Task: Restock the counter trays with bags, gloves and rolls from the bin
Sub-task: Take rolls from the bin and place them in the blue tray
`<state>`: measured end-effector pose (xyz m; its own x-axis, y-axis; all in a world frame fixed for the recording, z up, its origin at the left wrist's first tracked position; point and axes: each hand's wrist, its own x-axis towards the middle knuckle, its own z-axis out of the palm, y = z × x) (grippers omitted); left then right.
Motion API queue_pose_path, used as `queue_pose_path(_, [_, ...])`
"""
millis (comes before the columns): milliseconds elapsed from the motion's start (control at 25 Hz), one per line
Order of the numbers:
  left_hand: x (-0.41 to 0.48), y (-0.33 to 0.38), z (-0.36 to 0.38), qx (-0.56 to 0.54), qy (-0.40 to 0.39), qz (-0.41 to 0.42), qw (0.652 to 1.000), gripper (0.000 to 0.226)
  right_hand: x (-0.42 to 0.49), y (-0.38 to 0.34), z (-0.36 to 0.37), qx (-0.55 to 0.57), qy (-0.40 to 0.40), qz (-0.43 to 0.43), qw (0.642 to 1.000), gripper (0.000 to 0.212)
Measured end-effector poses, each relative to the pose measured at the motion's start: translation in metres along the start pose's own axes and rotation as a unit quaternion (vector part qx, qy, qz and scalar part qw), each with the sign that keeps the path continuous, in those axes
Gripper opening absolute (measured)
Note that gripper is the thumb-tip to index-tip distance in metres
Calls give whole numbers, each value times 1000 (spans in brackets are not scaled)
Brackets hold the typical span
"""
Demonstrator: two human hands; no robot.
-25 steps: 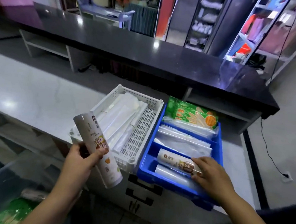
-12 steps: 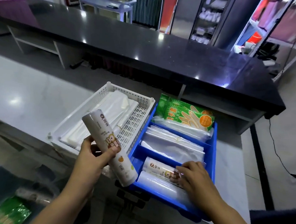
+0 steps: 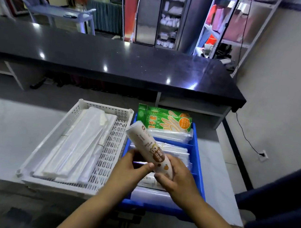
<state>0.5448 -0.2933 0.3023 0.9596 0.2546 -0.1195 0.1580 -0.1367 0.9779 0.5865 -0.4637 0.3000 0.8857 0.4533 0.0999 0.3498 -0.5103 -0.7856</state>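
Note:
A printed white roll [image 3: 148, 146] tilts above the blue tray [image 3: 199, 163]. My left hand [image 3: 129, 171] grips its lower part from the left, thumb across the front. My right hand [image 3: 176, 178] wraps the roll's lower end from the right. Green glove packs [image 3: 167, 121] stand in the blue tray's far compartment, with clear bags [image 3: 171, 135] in front of them. Another roll [image 3: 149, 182] lies in the near compartment, mostly hidden under my hands. The white perforated tray [image 3: 113, 147] to the left holds folded white bags [image 3: 80, 141].
Both trays sit on a pale counter [image 3: 11, 130]. A long black countertop [image 3: 114, 61] runs behind them. At the right, a cable [image 3: 246, 138] leads to a floor socket. A dark sleeve [image 3: 282, 203] shows at the right edge.
My left hand carried the roll rightward, from beside the white tray to over the blue tray. My right hand left the roll lying in the tray and took the held roll's lower end.

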Motion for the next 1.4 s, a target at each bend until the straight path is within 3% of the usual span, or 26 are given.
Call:
queue_pose_path(40, [1,-4,-3,136,-21,0,990,19,-4,9,-8,-20,29,10,999,46])
queue_pose_path(80, [1,-7,-6,291,-47,6,956,18,-8,19,-16,-46,61,25,997,47])
queue_pose_path(160, [-1,-14,-5,505,-108,15,856,23,-18,38,-30,-88,113,55,988,51])
queue_pose_path(240, [-2,-17,3,577,-150,2,803,26,-25,50,-36,-93,136,69,984,53])
queue_pose_path(320, [-1,-20,12,600,-172,-5,782,28,-28,55,-32,-63,140,78,985,53])
queue_pose_path(400, [-1,-24,13,584,-168,-5,794,26,-27,56,-24,-31,142,84,986,54])
queue_pose_path(480, [-4,-25,9,537,-143,-10,831,30,-26,57,-19,-21,152,84,985,53])
queue_pose_path(600, [-5,-23,4,449,-95,18,888,56,-26,59,-18,1,170,90,981,52])
queue_pose_path(680, [-5,-22,5,444,-95,74,888,66,-27,60,-18,22,176,101,979,51])
queue_pose_path(880, [2,-14,-15,460,-131,241,844,51,-26,59,-17,57,156,110,980,52])
queue_pose_path(1040, [3,1,-52,219,-152,171,949,52,-25,58,-21,123,150,115,974,49])
queue_pose_path(1200, [6,12,-112,35,-25,105,994,40,-25,59,-31,135,110,113,978,49])
queue_pose_path(1280, [9,15,-138,-88,61,112,988,31,-26,59,-38,83,58,101,990,45])
queue_pose_path(1400, [12,17,-157,-131,155,127,971,31,-25,57,-48,-87,-49,63,993,44])
